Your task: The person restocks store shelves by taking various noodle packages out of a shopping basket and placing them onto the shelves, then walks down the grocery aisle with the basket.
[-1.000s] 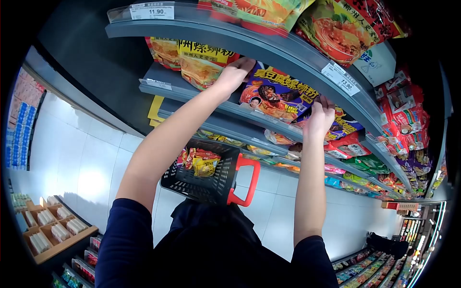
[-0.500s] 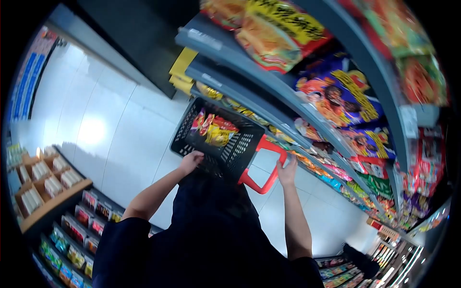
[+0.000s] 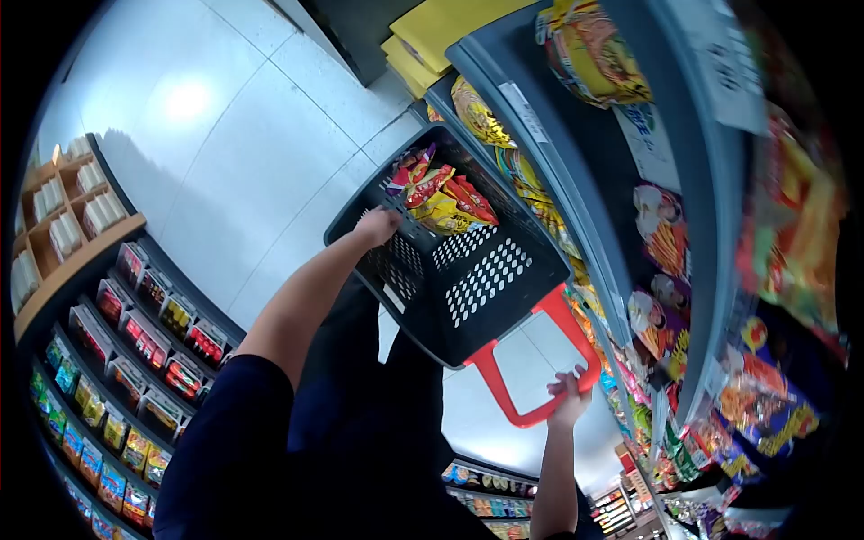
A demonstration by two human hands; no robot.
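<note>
Gripping the red plastic loop handle [image 3: 573, 327] of a black perforated plastic basket [image 3: 524, 249], R hand [image 3: 569, 399] at approx 4-5 o'clock

Basket's mid-view, open side up, above pale tiled floor [image 3: 234, 153]. Long axis runs approx 10-11 to 4-5 o'clock, handle at the 4-5 end. R fingers curl round the handle's outer corner, clamped on the bar; from them the basket body lies at 10-11, in line w/ its long axis.

L hand [image 3: 379, 227] is at the basket's 9 o'clock corner, forearm crossing the rim from approx 8. L fingers bent inward; can't tell if they're clamped on the rim or anything else.

Key relation: packs bunch in the basket's far end, at 2-3 o'clock from L fingers, near them; R hand's well apart, so L is nearer. Shiny yellow packet [image 3: 439, 218] closest, glossy red packet [image 3: 475, 200] at its 2, small purple packet [image 3: 412, 168] at its 11.

Long grey shelf [image 3: 560, 171] just beside the basket at 1-2; contact unclear. Dark tiered rack [image 3: 144, 360] well apart at 8-9.
</note>
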